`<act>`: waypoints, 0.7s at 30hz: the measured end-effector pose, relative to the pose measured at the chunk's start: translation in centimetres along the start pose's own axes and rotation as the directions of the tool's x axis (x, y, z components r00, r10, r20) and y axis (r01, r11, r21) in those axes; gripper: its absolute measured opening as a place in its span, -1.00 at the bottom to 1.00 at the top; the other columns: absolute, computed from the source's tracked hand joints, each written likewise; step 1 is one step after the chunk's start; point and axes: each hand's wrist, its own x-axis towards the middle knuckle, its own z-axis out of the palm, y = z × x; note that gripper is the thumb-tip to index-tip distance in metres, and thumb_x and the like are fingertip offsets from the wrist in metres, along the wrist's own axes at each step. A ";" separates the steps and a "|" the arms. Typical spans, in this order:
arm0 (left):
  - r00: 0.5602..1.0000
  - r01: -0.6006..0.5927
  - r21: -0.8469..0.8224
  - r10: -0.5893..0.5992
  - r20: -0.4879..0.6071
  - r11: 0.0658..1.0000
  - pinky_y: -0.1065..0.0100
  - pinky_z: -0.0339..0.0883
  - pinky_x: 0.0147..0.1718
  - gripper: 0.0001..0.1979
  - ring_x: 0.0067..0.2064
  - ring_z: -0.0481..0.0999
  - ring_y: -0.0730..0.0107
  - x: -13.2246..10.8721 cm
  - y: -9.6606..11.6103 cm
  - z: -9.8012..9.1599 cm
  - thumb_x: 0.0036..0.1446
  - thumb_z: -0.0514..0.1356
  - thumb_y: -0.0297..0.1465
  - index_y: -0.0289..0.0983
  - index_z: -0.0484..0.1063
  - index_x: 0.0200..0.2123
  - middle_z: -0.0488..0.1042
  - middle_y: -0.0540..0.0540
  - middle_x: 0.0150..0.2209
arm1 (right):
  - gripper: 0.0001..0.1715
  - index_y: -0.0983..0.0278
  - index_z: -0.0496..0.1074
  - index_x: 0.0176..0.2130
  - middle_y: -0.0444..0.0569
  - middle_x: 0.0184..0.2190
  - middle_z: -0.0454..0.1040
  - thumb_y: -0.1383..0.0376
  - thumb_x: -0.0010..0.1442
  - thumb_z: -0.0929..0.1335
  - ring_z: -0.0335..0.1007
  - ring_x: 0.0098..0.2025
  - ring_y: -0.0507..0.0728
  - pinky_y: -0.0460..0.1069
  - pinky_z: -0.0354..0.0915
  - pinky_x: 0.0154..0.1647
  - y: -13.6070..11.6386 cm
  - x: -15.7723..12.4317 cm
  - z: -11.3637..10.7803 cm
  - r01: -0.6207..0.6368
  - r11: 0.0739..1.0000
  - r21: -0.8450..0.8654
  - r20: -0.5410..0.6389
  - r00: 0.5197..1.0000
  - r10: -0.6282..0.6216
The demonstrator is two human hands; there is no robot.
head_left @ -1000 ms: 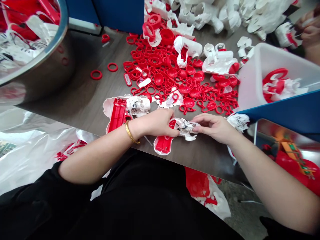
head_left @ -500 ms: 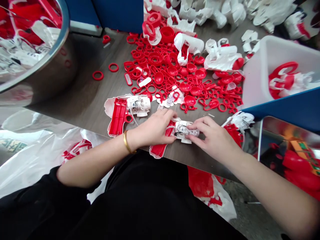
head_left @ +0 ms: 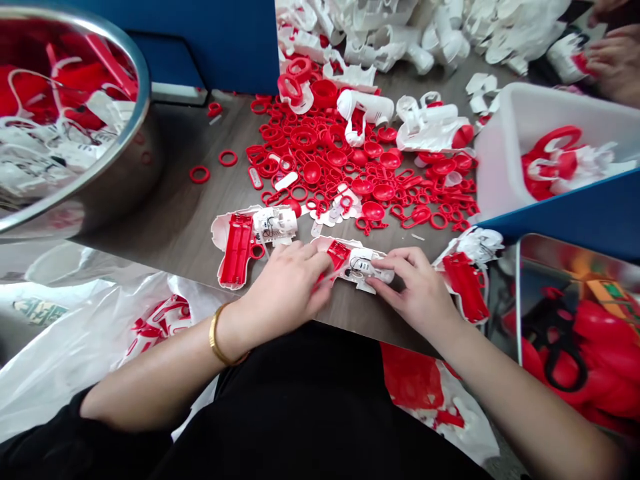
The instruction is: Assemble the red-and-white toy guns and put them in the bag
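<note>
An open toy gun half (head_left: 361, 265), white with a red battery grip, lies at the table's front edge with wires and a small mechanism showing. My right hand (head_left: 417, 283) pinches its front end between thumb and fingers. Over the grip, my left hand (head_left: 293, 283) is closed, and a thin pale tube (head_left: 331, 273) runs from its fingertips to the white body. The hand hides the lower grip. To the left rests a second open toy gun half (head_left: 235, 250), its white inner unit (head_left: 275, 224) in place. Another red-gripped gun half (head_left: 465, 283) sits right of my right hand.
Red rings, cups and small parts (head_left: 325, 153) are heaped mid-table, with white shells (head_left: 395, 40) behind. A steel bowl (head_left: 143, 100) stands left; a translucent bin (head_left: 495, 140) and a metal tray (head_left: 520, 293) stand right. Another person's hand (head_left: 617, 60) shows at far right.
My left hand has moved left and down from the mechanism, drawing the tube straighter across the grip. My right hand stays at the front end. Another person's hand has come into view.
</note>
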 end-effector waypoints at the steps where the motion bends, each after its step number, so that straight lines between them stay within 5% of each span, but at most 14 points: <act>1: 0.999 -0.014 -0.041 0.012 -0.042 0.999 0.20 0.28 -0.22 -0.80 -0.23 0.36 0.22 0.4 0.4 0.0 0.19 0.12 -0.29 -0.31 0.37 -0.24 0.38 -0.12 -0.29 | -0.74 0.27 0.46 -0.14 0.01 -0.23 0.36 0.20 0.17 0.40 0.44 -0.23 0.13 0.02 0.43 -0.23 0.0 0.0 0.0 -0.006 1.000 0.006 0.010 1.000 0.006; 4: 0.992 0.009 0.044 -0.004 -0.130 0.999 0.15 0.27 -0.21 -0.65 -0.15 0.35 0.10 2.2 1.3 0.7 0.12 0.19 -0.13 -0.33 0.38 -0.22 0.37 -0.19 -0.23 | -0.72 0.28 0.47 -0.14 0.02 -0.23 0.36 0.19 0.17 0.39 0.45 -0.24 0.14 0.03 0.43 -0.24 -0.1 0.2 0.0 -0.007 1.000 -0.007 0.023 1.000 0.007; 8: 0.996 0.023 0.180 -0.007 -0.089 0.983 0.14 0.25 -0.25 -0.81 -0.14 0.34 0.04 4.1 1.4 2.6 0.15 0.19 -0.27 -0.29 0.42 -0.33 0.38 -0.18 -0.24 | -0.71 0.30 0.49 -0.14 0.04 -0.22 0.36 0.18 0.18 0.39 0.45 -0.26 0.15 0.04 0.44 -0.27 0.0 0.4 0.1 0.013 0.999 -0.052 0.022 1.000 -0.012; 14: 0.974 -0.172 0.193 0.196 -0.112 0.966 0.07 0.17 -0.01 -0.81 -0.04 0.32 0.11 1.5 1.5 5.1 0.27 0.06 -0.37 -0.27 0.45 -0.21 0.43 -0.12 -0.18 | -0.76 0.26 0.48 -0.12 0.03 -0.21 0.36 0.22 0.23 0.35 0.44 -0.21 0.13 0.02 0.43 -0.20 0.0 0.3 0.1 0.016 1.000 -0.005 0.007 1.000 -0.016; 18: 0.972 -0.226 0.269 0.235 0.000 0.936 0.01 0.10 0.09 -0.62 0.10 0.26 0.00 -0.6 2.1 3.9 0.22 0.13 -0.31 -0.35 0.36 0.06 0.38 -0.21 0.06 | -0.74 0.29 0.45 -0.15 0.03 -0.23 0.34 0.18 0.20 0.37 0.42 -0.19 0.14 0.03 0.43 -0.18 -0.4 0.3 0.9 -0.004 1.000 0.009 -0.077 0.997 0.005; 21: 0.964 -0.264 0.180 0.256 0.068 0.948 0.02 0.14 0.05 -0.68 0.04 0.32 0.03 1.1 2.0 1.7 0.23 0.12 -0.24 -0.29 0.43 -0.04 0.44 -0.17 -0.03 | -0.76 0.29 0.42 -0.19 0.05 -0.24 0.32 0.18 0.19 0.38 0.39 -0.19 0.17 0.07 0.43 -0.20 -0.4 0.4 2.1 0.011 1.000 -0.018 -0.151 0.988 -0.013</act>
